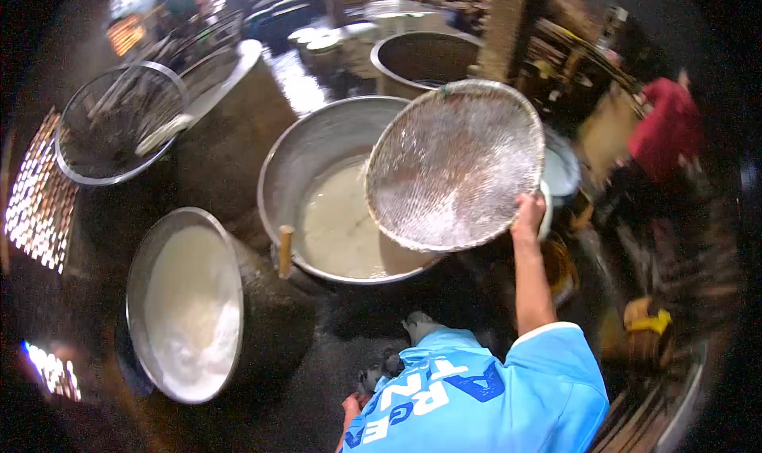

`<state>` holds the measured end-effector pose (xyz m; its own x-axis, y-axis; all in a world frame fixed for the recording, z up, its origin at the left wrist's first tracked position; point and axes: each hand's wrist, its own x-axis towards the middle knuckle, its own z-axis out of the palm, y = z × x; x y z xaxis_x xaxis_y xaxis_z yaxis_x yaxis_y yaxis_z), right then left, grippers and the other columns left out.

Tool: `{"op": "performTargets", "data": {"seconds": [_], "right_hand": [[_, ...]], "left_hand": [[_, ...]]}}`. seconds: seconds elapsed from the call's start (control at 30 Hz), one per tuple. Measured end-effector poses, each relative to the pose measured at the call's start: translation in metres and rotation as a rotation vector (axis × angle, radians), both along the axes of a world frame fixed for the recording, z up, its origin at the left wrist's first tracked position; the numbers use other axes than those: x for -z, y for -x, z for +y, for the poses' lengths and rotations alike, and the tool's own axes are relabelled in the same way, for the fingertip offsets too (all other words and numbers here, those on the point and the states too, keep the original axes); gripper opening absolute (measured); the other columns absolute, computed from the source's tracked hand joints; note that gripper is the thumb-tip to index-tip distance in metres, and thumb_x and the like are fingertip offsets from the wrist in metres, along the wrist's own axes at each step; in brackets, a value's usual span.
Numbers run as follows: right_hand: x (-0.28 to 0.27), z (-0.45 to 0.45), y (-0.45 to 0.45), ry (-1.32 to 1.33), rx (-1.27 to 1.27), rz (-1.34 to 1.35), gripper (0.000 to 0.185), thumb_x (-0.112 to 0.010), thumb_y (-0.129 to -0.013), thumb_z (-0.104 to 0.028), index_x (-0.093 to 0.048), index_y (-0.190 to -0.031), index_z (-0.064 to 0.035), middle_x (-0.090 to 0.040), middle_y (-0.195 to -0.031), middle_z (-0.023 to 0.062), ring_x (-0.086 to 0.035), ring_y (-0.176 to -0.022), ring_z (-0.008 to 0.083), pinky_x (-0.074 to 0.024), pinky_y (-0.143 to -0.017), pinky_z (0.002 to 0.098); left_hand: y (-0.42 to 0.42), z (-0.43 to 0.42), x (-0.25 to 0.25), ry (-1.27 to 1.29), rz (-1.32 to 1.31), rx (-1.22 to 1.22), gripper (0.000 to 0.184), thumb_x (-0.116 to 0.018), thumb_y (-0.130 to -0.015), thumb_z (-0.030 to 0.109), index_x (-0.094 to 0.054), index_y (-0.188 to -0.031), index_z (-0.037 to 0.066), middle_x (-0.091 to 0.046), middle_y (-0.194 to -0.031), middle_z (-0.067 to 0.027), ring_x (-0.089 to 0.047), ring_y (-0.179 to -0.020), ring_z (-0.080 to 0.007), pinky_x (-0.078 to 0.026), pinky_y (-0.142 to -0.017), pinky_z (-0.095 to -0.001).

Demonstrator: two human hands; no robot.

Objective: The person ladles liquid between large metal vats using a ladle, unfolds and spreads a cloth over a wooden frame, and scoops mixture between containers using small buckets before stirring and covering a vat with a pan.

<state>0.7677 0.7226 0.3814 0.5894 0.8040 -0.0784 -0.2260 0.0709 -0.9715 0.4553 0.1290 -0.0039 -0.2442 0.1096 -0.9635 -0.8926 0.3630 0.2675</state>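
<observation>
R hand (pixel 529 215) is closed on the rim of the round woven tray (pixel 460 163), fingers wrapped at its lower R edge. L hand (pixel 352 407) is low, next to the shirt (pixel 468 397); can't tell how far open or if it has hold of anything, too small & partly hidden.

Progress, as far as visible: tray is up, clear of the liquid, tilted w/ its broad face to the camera; pale wet-looking residue on the weave, no big pile. Pale cloudy liquid (pixel 337 215) sits in the wide metal pan (pixel 287 163), & more pale stuff, frothy near the bottom, in the L tub (pixel 190 310). Prob. mid-job; can't tell how much is left.

Position: tray is up & L of R hand, touching it at the rim, the rest overhanging the pan's R side. Wooden peg (pixel 285 250) is at the pan's near L rim. Big pot (pixel 382 56) behind; person in red (pixel 667 127) off to the R, well apart.
</observation>
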Motion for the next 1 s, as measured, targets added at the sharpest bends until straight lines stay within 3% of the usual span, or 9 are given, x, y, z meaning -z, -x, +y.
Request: {"op": "performTargets", "data": {"seconds": [0.07,0.17,0.33,0.53,0.6,0.73,0.8,0.93,1.0], "right_hand": [[-0.044,-0.041,-0.079,-0.186,0.109,-0.001,0.035,-0.048,-0.055,0.005,-0.054,-0.09,0.0034,-0.05,-0.077,0.0027,-0.048,-0.07,0.0146,-0.042,-0.067,0.0285],[-0.088,-0.114,-0.175,-0.31,0.237,-0.084,0.041,-0.046,-0.055,0.005,-0.055,-0.095,0.0025,-0.054,-0.085,0.0031,-0.051,-0.074,0.0182,-0.0425,-0.073,0.0288],[-0.101,-0.216,-0.292,-0.324,0.621,-0.364,0.045,-0.047,-0.061,0.003,-0.054,-0.105,0.003,-0.055,-0.097,0.0054,-0.05,-0.082,0.0208,-0.0406,-0.078,0.0283],[-0.008,-0.297,-0.437,-0.001,0.89,-0.473,0.056,-0.052,-0.066,-0.002,-0.045,-0.121,0.0063,-0.053,-0.111,0.0155,-0.053,-0.098,0.027,-0.0425,-0.087,0.0375],[0.046,-0.318,-0.485,0.261,1.087,-0.65,0.057,-0.054,-0.069,-0.002,-0.041,-0.124,0.0078,-0.053,-0.113,0.0173,-0.053,-0.1,0.0285,-0.0415,-0.089,0.0385],[0.153,-0.357,-0.561,0.35,0.902,-0.472,0.054,-0.053,-0.073,-0.002,-0.042,-0.125,0.0066,-0.053,-0.114,0.0203,-0.054,-0.099,0.0284,-0.0405,-0.091,0.038],[0.166,-0.357,-0.556,0.509,0.893,-0.462,0.048,-0.049,-0.073,-0.004,-0.051,-0.119,0.0051,-0.052,-0.12,0.0232,-0.054,-0.106,0.035,-0.0432,-0.09,0.0426],[0.28,-0.376,-0.593,0.908,0.954,-0.414,0.049,-0.051,-0.07,-0.008,-0.055,-0.118,0.0019,-0.058,-0.114,0.0237,-0.058,-0.099,0.0369,-0.0443,-0.087,0.0442],[0.3,-0.374,-0.597,1.033,0.888,-0.452,0.048,-0.051,-0.069,-0.01,-0.056,-0.116,0.0008,-0.059,-0.111,0.0239,-0.059,-0.099,0.0367,-0.0445,-0.087,0.0454]], "left_hand": [[0.024,0.008,-0.008,-0.041,-0.091,0.109,0.016,-0.047,-0.085,0.016,-0.056,-0.095,0.007,-0.06,-0.074,-0.0112,-0.059,-0.059,-0.0262,-0.043,-0.047,-0.0373],[0.038,0.075,-0.083,0.06,0.162,0.44,0.015,-0.041,-0.087,0.014,-0.052,-0.092,0.006,-0.055,-0.07,-0.0088,-0.053,-0.053,-0.0243,-0.038,-0.043,-0.0366],[0.048,0.145,-0.073,-0.146,0.18,0.482,0.018,-0.045,-0.084,0.015,-0.052,-0.096,0.005,-0.056,-0.072,-0.0092,-0.053,-0.054,-0.0223,-0.037,-0.043,-0.0346],[-0.032,0.247,-0.096,-0.247,0.238,0.551,0.023,-0.051,-0.078,0.01,-0.056,-0.1,0.004,-0.059,-0.072,-0.0091,-0.055,-0.052,-0.0215,-0.038,-0.04,-0.0324],[-0.076,0.272,-0.099,-0.239,0.288,0.654,0.026,-0.052,-0.077,0.009,-0.057,-0.102,0.002,-0.059,-0.072,-0.0093,-0.056,-0.053,-0.0211,-0.041,-0.041,-0.0325],[-0.198,0.316,-0.156,-0.226,0.455,1.04,0.03,-0.054,-0.079,0.012,-0.057,-0.106,0.0,-0.061,-0.078,-0.0099,-0.058,-0.058,-0.0201,-0.044,-0.046,-0.0327],[-0.241,0.326,-0.162,-0.254,0.409,1.139,0.031,-0.055,-0.08,0.014,-0.057,-0.107,-0.001,-0.062,-0.08,-0.0097,-0.059,-0.063,-0.0197,-0.046,-0.05,-0.0321],[-0.279,0.319,-0.15,-0.46,0.444,1.314,0.028,-0.057,-0.084,0.017,-0.057,-0.106,-0.001,-0.063,-0.084,-0.0064,-0.06,-0.07,-0.0158,-0.048,-0.055,-0.0294],[-0.29,0.32,-0.18,-0.209,0.435,1.312,0.022,-0.058,-0.084,0.014,-0.058,-0.104,0.004,-0.063,-0.086,-0.0045,-0.058,-0.07,-0.0134,-0.048,-0.058,-0.0272]]}}
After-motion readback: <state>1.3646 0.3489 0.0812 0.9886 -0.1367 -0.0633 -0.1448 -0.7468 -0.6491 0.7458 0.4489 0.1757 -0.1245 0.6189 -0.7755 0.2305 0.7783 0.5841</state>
